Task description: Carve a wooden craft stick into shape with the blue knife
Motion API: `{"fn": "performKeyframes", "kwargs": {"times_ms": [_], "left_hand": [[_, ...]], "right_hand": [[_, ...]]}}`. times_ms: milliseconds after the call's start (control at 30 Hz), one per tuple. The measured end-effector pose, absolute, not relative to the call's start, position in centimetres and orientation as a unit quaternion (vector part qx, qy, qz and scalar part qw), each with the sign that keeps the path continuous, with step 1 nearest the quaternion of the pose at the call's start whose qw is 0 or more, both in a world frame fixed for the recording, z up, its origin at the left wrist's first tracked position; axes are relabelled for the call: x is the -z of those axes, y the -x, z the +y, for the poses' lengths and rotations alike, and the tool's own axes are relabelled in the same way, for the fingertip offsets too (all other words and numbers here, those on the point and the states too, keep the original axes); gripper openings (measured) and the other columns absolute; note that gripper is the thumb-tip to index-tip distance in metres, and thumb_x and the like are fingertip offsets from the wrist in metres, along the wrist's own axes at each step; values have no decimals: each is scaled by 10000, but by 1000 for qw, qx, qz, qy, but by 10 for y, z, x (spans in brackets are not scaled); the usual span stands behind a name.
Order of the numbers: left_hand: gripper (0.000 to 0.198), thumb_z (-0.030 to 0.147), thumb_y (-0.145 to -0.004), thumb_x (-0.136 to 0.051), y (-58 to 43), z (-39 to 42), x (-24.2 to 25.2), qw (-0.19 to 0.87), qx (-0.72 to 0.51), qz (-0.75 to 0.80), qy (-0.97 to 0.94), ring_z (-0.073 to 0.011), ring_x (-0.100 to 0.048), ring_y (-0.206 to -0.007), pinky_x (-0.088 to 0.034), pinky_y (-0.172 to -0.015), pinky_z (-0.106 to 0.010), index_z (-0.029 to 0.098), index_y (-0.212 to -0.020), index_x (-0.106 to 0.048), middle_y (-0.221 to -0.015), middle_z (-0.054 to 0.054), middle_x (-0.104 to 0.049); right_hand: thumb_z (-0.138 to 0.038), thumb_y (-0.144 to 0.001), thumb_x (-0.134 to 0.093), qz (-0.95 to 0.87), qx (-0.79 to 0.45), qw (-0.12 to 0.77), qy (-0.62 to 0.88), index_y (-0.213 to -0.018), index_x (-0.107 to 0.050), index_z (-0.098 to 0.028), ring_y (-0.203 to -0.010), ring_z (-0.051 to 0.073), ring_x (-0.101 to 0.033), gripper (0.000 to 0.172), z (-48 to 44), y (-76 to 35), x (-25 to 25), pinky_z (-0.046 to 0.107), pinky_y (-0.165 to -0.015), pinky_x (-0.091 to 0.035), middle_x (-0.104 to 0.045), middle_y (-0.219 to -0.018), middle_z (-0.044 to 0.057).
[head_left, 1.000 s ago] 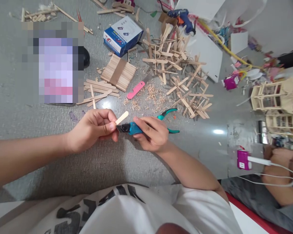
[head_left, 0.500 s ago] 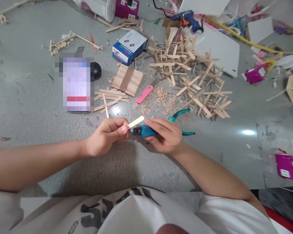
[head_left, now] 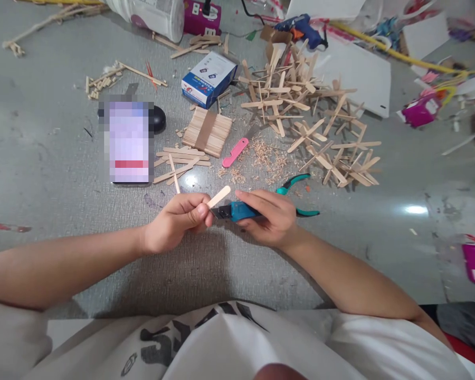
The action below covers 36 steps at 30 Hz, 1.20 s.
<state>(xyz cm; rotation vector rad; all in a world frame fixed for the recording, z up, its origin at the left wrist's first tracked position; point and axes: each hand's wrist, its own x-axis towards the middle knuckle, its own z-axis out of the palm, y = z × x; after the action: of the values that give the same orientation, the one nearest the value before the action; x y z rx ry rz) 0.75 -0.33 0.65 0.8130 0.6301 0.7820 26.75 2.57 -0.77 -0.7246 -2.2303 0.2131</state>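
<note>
My left hand (head_left: 178, 221) pinches a short wooden craft stick (head_left: 219, 196), whose rounded end points up and to the right. My right hand (head_left: 269, 217) is closed round a blue utility knife (head_left: 237, 211); its dark blade end meets the stick right at my left thumb. Both hands hover just above the grey floor (head_left: 43, 174). Teal-handled pliers (head_left: 296, 198) lie directly behind my right hand.
Behind the hands lie wood shavings (head_left: 261, 158), a pink-handled tool (head_left: 235, 152), a banded stack of sticks (head_left: 207, 131), loose sticks (head_left: 180, 161), a heap of glued stick crosses (head_left: 312, 121), a blue box (head_left: 209, 77), a blue glue gun (head_left: 301, 27) and a blurred phone (head_left: 129, 141).
The view has shifted, so everything sits further right and lower. My hands keep the same hold on the stick and the knife, close together.
</note>
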Motion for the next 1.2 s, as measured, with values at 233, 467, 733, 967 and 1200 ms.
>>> {"fn": "performKeyframes", "kwargs": {"times_ms": [233,467,733,967,1200], "left_hand": [[593,697,-983,-743,-6,-3,-11,790,-346,298,-408,-86,-311,-540,-216,-540,-250,163,-752,-625,-592,45,-425],[642,713,-1015,-688,-8,-3,-15,777,-337,277,-454,-78,-281,-535,-215,-536,-264,170,-693,-573,-598,48,-416],[623,697,-1027,-685,-7,-4,-13,768,-353,282,-454,-87,-317,-547,-226,-550,-269,172,-706,-589,-602,44,-433],[652,749,-980,-718,-8,-5,-15,767,-353,297,-445,-88,-296,-539,-211,-546,-282,176,-696,-593,-593,48,-424],[634,731,-981,-732,-9,-5,-16,770,-359,294,-438,-85,-297,-539,-212,-546,-276,167,-714,-623,-589,43,-436]], "right_hand": [[-527,-1149,-549,-886,-81,367,271,-1389,-729,-121,-679,151,-674,505,25,-269,5,274,-633,-534,-765,-870,69],[-518,-1148,-551,-892,-72,368,255,-1481,-682,-135,-701,152,-672,525,25,-271,6,270,-651,-540,-783,-917,69],[-534,-1133,-574,-884,-83,375,268,-1458,-717,-141,-697,156,-686,530,23,-272,9,268,-645,-553,-788,-908,82],[-535,-1126,-578,-890,-95,355,270,-1460,-718,-145,-710,159,-699,531,24,-274,9,275,-651,-565,-799,-932,90],[-527,-1123,-584,-892,-95,352,268,-1494,-699,-149,-699,165,-684,543,23,-274,7,278,-645,-557,-790,-927,89]]}}
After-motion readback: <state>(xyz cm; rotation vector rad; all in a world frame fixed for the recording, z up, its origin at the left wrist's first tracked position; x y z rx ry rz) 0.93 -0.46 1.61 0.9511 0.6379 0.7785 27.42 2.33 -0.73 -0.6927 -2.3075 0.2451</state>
